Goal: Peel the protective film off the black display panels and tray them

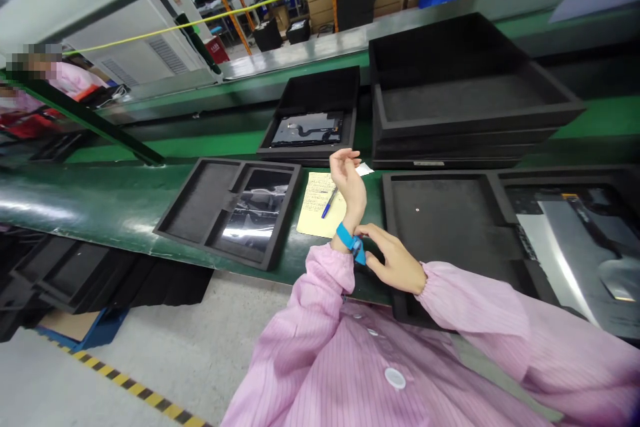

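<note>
At frame centre, my right hand [396, 260] pinches the blue wristband [346, 235] on my left wrist; my left hand [349, 179] is loosely open, fingers bent, near the yellow note [311, 208].

Wristband [345, 235] smooth; sleeve [327, 273] cloth; tray [197, 200] matt; panel [257, 210] glossy.

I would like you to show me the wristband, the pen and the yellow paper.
Wristband [351, 243]: head view, middle of the blue band.
Pen [329, 204]: head view, middle of the barrel.
Yellow paper [313, 205]: head view, surface beside the pen.
</note>
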Demonstrator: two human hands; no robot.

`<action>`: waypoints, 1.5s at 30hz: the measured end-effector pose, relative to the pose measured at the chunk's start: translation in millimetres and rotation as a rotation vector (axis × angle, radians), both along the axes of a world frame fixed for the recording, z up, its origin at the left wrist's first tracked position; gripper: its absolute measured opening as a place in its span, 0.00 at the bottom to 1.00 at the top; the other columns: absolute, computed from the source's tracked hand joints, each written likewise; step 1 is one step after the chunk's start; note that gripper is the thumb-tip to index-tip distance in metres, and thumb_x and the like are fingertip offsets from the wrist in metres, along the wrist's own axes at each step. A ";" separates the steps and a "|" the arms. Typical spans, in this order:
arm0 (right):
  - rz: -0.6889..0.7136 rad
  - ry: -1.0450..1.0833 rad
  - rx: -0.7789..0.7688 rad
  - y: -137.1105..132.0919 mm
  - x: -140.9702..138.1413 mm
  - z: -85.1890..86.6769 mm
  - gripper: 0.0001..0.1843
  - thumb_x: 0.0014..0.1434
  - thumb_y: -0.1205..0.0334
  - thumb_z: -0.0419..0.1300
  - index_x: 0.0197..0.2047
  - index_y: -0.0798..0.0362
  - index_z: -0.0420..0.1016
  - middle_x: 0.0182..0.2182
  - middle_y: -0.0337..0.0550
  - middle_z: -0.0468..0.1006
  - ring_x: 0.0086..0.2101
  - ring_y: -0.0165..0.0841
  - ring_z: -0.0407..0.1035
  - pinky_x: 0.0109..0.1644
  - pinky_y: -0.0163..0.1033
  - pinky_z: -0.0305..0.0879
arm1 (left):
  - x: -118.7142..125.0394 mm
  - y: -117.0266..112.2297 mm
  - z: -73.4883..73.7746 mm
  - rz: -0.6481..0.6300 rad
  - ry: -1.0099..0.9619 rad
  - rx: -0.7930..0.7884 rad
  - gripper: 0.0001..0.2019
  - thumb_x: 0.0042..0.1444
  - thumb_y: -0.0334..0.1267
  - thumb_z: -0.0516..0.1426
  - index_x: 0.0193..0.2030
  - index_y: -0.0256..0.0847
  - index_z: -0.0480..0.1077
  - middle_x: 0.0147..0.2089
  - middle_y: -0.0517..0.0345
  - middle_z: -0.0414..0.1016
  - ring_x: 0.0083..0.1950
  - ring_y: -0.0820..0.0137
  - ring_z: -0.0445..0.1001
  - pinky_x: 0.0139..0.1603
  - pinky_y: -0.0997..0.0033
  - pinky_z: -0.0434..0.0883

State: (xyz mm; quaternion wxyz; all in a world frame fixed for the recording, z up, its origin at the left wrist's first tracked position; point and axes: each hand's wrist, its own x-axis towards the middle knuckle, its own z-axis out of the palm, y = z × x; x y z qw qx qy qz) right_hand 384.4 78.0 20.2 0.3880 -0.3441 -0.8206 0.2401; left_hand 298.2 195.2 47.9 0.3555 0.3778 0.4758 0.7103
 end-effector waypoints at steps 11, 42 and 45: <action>-0.176 -0.056 0.061 -8.5 -16.1 3.0 0.06 0.63 0.65 0.52 0.40 0.56 0.68 0.35 0.46 0.68 0.38 0.35 0.63 0.40 0.41 0.61 | 26.3 -1.0 -11.0 -0.396 0.631 0.087 0.09 0.50 0.24 0.55 0.27 0.42 0.70 0.34 0.54 0.73 0.43 0.62 0.69 0.55 0.59 0.62; -0.243 0.074 0.091 -19.2 -21.2 -11.0 0.15 0.61 0.68 0.48 0.52 0.55 0.59 0.40 0.48 0.72 0.38 0.35 0.70 0.40 0.39 0.71 | -22.1 -3.3 50.7 -0.031 -0.600 0.031 0.12 0.53 0.21 0.48 0.38 0.41 0.63 0.34 0.62 0.70 0.29 0.80 0.67 0.47 0.71 0.68; -0.230 0.098 0.146 -17.1 -23.2 -15.4 0.12 0.65 0.68 0.48 0.52 0.54 0.61 0.39 0.47 0.73 0.37 0.34 0.70 0.41 0.39 0.71 | -22.3 -4.6 50.2 -0.077 -0.643 0.014 0.12 0.52 0.20 0.48 0.38 0.41 0.62 0.34 0.62 0.68 0.29 0.80 0.66 0.46 0.72 0.68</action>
